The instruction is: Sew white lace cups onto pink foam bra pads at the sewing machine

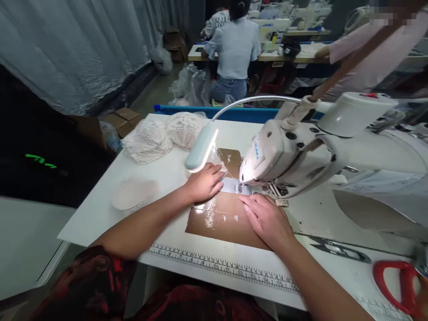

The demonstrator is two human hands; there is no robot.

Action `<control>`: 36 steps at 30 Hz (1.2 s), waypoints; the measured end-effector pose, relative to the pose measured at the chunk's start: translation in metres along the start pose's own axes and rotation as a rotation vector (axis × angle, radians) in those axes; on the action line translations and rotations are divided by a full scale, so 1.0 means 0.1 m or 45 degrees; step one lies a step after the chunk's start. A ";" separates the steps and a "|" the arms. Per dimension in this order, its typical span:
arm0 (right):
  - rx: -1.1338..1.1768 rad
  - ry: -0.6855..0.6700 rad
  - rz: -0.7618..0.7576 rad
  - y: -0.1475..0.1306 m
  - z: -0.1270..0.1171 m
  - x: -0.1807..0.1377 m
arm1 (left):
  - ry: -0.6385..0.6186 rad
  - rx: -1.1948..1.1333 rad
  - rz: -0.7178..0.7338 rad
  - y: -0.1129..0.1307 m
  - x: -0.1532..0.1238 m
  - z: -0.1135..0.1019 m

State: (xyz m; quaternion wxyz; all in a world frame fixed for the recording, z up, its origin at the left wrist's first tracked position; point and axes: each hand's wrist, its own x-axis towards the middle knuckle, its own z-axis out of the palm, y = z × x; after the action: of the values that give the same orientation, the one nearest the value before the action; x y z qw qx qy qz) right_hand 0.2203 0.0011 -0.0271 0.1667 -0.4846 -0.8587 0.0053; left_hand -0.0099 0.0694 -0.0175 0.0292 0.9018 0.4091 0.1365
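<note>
Two hands; sewing machine alongside

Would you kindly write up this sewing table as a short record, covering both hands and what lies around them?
Left hand: palm down, left of the needle area, next to sheer white fabric
Right hand: palm down, partly on the glossy brown sheet
Machine: white sewing machine
Lamp head: pale green, lit, on a flexible neck
Table left: white bundles; pale rounded piece
Front edge: printed ruler scale
Far right: red handle
</note>
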 end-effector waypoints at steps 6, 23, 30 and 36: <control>0.008 0.056 -0.090 0.10 0.08 -0.04 | -0.166 -0.108 -0.114 -0.09 -0.25 -0.74; 0.132 0.053 -0.011 0.03 0.05 -0.09 | -0.157 -1.390 -0.710 0.12 -1.56 -0.85; 0.614 0.331 0.051 -0.02 -0.08 -0.15 | -0.379 -1.002 -0.224 0.46 -0.41 -0.36; 0.445 -0.034 -0.152 -0.02 -0.08 -0.13 | -0.187 -0.569 -0.277 0.46 -0.04 -0.13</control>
State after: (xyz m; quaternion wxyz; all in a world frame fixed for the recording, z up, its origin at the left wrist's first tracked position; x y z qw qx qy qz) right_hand 0.2270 -0.0125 -0.0233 0.2371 -0.3965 -0.8740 0.1509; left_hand 0.0175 0.0346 0.0016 0.2718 0.8311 0.4602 0.1537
